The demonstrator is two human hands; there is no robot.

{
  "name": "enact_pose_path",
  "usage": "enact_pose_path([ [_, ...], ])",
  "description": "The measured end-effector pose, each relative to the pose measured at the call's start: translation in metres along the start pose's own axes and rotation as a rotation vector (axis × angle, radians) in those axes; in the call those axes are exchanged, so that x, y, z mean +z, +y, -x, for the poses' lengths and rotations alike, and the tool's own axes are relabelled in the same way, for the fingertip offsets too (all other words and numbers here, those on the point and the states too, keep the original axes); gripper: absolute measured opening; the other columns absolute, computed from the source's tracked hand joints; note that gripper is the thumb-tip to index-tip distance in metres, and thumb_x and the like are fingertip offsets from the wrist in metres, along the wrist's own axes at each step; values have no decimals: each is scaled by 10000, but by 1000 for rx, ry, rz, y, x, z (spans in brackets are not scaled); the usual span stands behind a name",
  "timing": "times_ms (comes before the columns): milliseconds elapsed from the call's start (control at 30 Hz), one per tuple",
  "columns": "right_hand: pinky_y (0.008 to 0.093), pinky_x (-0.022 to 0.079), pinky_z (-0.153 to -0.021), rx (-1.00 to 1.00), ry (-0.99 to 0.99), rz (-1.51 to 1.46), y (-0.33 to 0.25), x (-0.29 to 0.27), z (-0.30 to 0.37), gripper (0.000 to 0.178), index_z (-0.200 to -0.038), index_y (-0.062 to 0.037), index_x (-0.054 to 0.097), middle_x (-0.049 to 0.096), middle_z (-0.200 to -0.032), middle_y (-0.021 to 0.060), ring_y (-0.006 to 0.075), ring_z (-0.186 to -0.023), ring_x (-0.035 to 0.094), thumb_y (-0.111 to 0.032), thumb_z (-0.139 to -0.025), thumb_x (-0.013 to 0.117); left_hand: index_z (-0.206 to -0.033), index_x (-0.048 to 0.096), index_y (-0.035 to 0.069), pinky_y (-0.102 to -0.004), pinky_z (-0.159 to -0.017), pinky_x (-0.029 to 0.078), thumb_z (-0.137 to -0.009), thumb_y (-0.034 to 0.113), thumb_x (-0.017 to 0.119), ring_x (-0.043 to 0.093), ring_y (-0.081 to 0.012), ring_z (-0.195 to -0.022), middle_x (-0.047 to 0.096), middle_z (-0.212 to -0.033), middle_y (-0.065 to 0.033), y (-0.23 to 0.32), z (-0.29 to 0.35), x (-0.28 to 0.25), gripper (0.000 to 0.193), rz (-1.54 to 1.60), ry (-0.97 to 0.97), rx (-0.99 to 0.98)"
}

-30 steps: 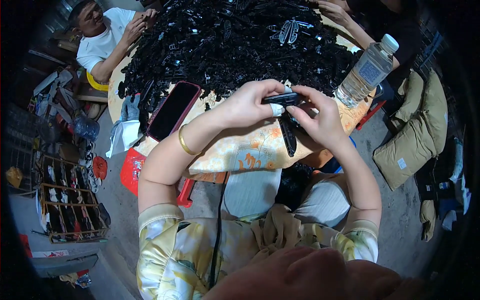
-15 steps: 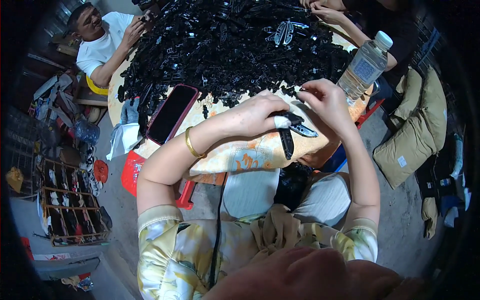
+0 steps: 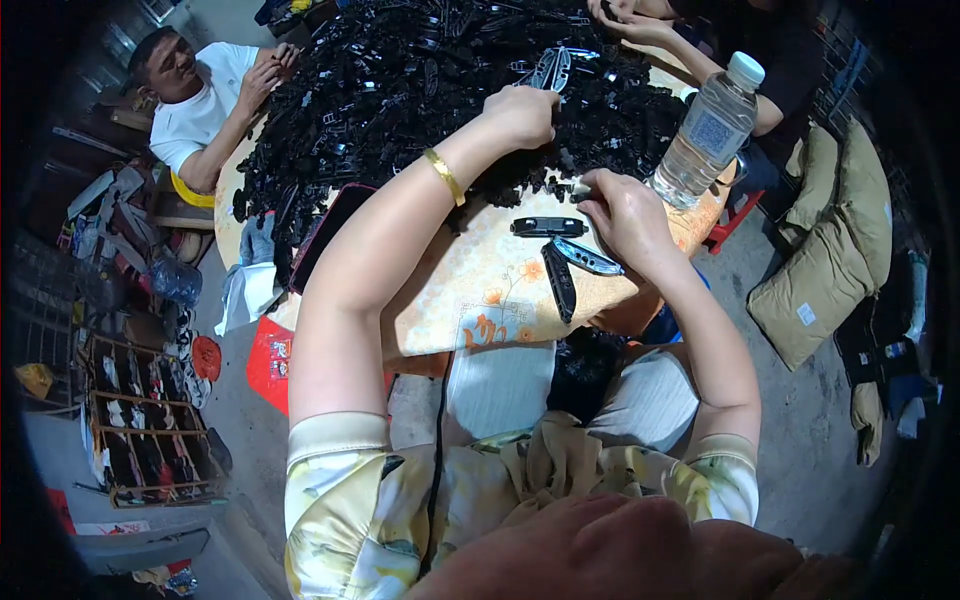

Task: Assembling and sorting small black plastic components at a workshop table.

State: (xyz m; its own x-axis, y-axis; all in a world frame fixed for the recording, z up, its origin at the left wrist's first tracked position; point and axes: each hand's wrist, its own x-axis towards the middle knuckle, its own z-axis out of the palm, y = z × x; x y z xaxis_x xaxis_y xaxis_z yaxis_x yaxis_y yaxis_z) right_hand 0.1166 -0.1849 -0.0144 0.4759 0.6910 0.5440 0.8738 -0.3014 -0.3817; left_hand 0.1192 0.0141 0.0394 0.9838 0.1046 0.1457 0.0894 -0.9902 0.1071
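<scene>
My left hand [image 3: 520, 116] reaches over the heap of black plastic parts [image 3: 400, 110], its fingers curled down and mostly hidden. Just beyond it are shiny silver-blue pieces [image 3: 552, 72]. My right hand [image 3: 628, 215] rests at the heap's near edge, thumb and forefinger closed together at a tiny piece I cannot make out. Beside it, on the floral tablecloth [image 3: 450, 300], lies a black oblong part [image 3: 548, 227]. Nearer me, a shiny blue-and-black elongated part [image 3: 588, 258] and a slim black part [image 3: 560, 285] form a V.
A clear bottle [image 3: 708, 135] with a white cap stands right of the heap. A phone [image 3: 335, 225] lies partly under my left forearm. One person [image 3: 205, 100] sits at the far left, and another person's hand [image 3: 640, 28] shows at the far right. Tan sacks [image 3: 820, 280] lie right of the table.
My left hand has moved away and up from the near parts to the heap. The black oblong part now lies uncovered. My right hand has shifted slightly left and nearer me.
</scene>
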Motion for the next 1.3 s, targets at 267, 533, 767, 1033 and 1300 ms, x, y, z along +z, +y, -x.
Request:
enact_pose_path([
  [267, 351, 500, -656, 135, 43, -106, 5, -3, 0, 167, -904, -1, 633, 643, -816, 157, 288, -744, 635, -75, -757, 657, -1050, 640, 21, -420, -905, 457, -691, 372, 712, 461, -329, -1131, 518, -1166, -182, 1, -5, -8, 508, -36, -59, -198],
  [533, 314, 493, -632, 68, 117, -187, 8, -3, -3, 131, -874, 0, 637, 640, -796, 140, 244, -709, 633, -115, -812, 630, -1109, 471, -68, -211, -583, 466, -822, 109, 638, 576, -132, -681, 596, -793, -76, -50, 9, -13, 376, 1020, 367, -288],
  [767, 233, 493, -638, 333, 115, -604, 1, -5, -5, 128, -953, -11, 627, 647, -814, 42, 99, -728, 606, -88, -851, 614, -1407, 110, -28, -209, -639, 549, -849, -18, 550, 617, -158, -711, 603, -907, -144, -34, 60, -35, 711, 1403, 191, -450],
  [1033, 236, 499, -713, 251, 289, -889, -24, -10, -5, 142, -916, 5, 640, 648, -874, 42, 108, -806, 616, -3, -778, 668, -1033, 539, 21, -265, -775, 545, -830, -38, 576, 644, -157, -828, 631, -961, -94, 7, 102, 12, 215, 1814, -225, -74],
  [1300, 309, 511, -676, -281, 353, -261, -23, -7, -3, 160, -841, -10, 651, 638, -864, 111, 231, -764, 634, 34, -688, 675, -1098, 527, -14, -259, -818, 553, -851, -24, 566, 632, -160, -907, 608, -1026, -103, 16, 107, 20, 251, 1784, -242, -174],
])
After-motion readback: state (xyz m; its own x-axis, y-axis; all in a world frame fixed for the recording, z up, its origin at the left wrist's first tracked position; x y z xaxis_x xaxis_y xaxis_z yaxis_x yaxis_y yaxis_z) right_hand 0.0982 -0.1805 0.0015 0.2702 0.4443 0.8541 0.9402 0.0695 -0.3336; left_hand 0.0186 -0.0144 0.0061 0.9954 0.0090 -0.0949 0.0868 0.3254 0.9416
